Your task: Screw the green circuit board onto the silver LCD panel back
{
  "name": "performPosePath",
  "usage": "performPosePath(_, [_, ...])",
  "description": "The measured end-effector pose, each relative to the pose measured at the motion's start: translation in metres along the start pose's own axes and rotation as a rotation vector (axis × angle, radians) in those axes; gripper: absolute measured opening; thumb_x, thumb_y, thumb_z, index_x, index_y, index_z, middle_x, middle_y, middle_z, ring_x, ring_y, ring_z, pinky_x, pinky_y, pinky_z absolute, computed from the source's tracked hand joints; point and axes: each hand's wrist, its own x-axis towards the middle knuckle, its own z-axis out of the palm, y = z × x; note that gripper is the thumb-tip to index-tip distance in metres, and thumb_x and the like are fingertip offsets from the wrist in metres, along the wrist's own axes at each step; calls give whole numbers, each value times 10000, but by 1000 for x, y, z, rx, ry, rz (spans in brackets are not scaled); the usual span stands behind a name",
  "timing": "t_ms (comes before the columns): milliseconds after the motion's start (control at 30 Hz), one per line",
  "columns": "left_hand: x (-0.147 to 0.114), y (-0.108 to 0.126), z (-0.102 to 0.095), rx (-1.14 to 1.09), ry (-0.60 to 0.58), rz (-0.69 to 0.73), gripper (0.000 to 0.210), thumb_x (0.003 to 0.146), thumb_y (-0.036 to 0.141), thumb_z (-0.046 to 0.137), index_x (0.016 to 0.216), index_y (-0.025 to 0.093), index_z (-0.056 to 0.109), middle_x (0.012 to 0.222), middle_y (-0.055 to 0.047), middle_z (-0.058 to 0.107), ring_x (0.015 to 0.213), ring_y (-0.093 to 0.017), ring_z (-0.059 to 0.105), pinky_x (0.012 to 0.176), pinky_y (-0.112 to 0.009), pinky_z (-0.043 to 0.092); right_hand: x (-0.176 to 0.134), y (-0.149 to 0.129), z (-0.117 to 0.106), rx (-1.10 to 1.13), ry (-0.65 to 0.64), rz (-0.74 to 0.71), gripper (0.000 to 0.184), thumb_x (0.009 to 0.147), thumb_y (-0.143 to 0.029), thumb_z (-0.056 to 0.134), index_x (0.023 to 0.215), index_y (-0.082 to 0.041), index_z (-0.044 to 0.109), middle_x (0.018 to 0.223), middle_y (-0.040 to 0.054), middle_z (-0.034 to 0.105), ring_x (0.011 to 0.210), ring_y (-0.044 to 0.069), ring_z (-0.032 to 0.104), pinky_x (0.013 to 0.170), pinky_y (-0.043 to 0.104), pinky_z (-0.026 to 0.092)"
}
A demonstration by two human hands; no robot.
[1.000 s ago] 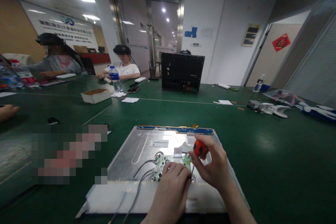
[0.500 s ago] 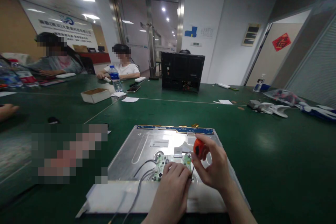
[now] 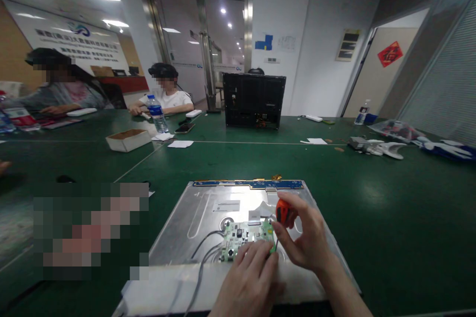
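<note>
My right hand (image 3: 307, 237) grips the red-orange handle of a screwdriver (image 3: 283, 212) between thumb and fingers. Its thin shaft points down at the right edge of a green circuit board (image 3: 241, 234). My left hand (image 3: 251, 277) rests its outstretched fingers on the board's lower right part, close to the shaft. The screwdriver's tip is hard to make out and the left thumb is partly hidden. Beneath the board lies a silvery metal display panel (image 3: 178, 228), with a blue strip board (image 3: 238, 184) along its far edge. Grey cables (image 3: 201, 277) run from the board's left side.
Across the green table (image 3: 390, 208) stands a black monitor housing (image 3: 255, 101). A white open box (image 3: 128, 139), a water bottle (image 3: 157, 115) and a phone (image 3: 185, 128) lie further left. White plastic parts (image 3: 377, 147) sit at the right. Two people are seated at the far left.
The view has shifted slightly. My left hand has slid down and right, uncovering more of the circuit board. My right hand keeps its grip on the screwdriver.
</note>
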Motion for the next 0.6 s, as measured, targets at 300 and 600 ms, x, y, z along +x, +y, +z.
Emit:
performPosePath(300, [-2, 1, -6, 17, 88, 80, 167, 963, 171, 432, 891, 168, 583, 871, -74, 655, 809, -216, 617, 775, -340, 474, -1, -3, 0, 0, 5, 10, 435, 885, -175, 536, 1306, -214, 437, 821, 5, 626, 514, 117, 532, 465, 247, 464])
performPosePath(600, [-16, -2, 8, 69, 122, 195, 453, 1073, 388, 276, 1046, 122, 641, 941, -93, 697, 853, -208, 625, 834, -333, 464, -6, -2, -2, -27, 55, 37, 439, 871, -155, 503, 1304, -207, 454, 804, 19, 647, 550, 138, 592, 480, 256, 501])
